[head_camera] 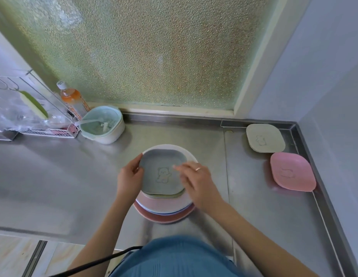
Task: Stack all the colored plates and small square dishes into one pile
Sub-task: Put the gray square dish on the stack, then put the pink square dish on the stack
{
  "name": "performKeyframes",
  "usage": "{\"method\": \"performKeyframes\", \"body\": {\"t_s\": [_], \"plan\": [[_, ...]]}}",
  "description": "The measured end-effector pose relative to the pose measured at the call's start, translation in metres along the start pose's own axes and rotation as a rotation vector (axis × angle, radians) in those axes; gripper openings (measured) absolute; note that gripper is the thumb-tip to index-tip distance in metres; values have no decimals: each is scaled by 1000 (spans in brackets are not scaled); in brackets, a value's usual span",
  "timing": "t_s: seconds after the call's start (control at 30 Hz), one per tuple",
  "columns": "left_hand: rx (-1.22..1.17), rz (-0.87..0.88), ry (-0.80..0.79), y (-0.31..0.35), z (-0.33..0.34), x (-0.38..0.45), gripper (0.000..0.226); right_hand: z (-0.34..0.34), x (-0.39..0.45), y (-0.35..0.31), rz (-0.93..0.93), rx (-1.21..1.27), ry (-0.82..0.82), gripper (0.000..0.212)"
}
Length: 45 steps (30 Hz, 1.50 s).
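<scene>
A pile of round plates (164,213) in pink, white and lilac stands on the steel counter in front of me. On top lies a blue-grey square dish (160,162) with a bear print, over a green square dish (164,196). My left hand (129,176) holds the blue-grey dish by its left edge. My right hand (196,180) hovers over the dish's right side with relaxed, blurred fingers. A beige square dish (265,137) and a pink square dish (293,171) lie apart at the counter's right.
The steel counter (54,176) has a raised rim at the back and right. A mint strainer bowl (102,124) with a white spoon, an orange-liquid bottle (71,95) and a wire rack (30,116) stand at the back left. Frosted glass rises behind.
</scene>
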<state>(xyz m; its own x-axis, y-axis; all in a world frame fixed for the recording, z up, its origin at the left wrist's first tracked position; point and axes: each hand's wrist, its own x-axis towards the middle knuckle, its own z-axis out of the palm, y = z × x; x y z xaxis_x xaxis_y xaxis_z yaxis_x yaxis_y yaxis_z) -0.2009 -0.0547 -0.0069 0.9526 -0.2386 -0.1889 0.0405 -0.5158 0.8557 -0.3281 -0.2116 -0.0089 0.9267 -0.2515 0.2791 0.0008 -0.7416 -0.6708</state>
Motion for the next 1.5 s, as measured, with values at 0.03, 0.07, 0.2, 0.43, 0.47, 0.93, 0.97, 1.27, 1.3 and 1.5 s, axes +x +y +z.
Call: {"method": "performKeyframes", "body": {"t_s": [0.03, 0.07, 0.2, 0.43, 0.47, 0.93, 0.97, 1.27, 1.3, 1.5], "plan": [[2, -5, 6, 0, 0, 0, 49, -14, 1, 17, 54, -23, 115, 34], [-2, -5, 8, 1, 1, 0, 49, -29, 2, 37, 130, -84, 222, 34], [-4, 0, 12, -1, 5, -1, 50, -85, -8, 125, 715, -447, 340, 37], [-17, -10, 22, -3, 8, -2, 55, -99, -62, 190, 1097, -729, -2, 42], [-15, -9, 21, -3, 7, -2, 55, -96, -65, 191, 1106, -735, -15, 36], [3, -43, 28, -10, 11, 0, 53, -71, -37, 101, 752, -407, 603, 30], [2, -39, 20, -11, 11, 0, 53, -64, -30, 85, 631, -374, 590, 31], [-288, -121, 10, -7, 3, 5, 33, -3, -6, -10, -221, -273, 146, 40], [-336, -148, 14, -5, 2, 4, 31, 3, -9, -9, -233, -289, 111, 40], [-236, -102, -37, -13, 4, 1, 27, 18, -24, 4, -163, -249, -115, 36]]}}
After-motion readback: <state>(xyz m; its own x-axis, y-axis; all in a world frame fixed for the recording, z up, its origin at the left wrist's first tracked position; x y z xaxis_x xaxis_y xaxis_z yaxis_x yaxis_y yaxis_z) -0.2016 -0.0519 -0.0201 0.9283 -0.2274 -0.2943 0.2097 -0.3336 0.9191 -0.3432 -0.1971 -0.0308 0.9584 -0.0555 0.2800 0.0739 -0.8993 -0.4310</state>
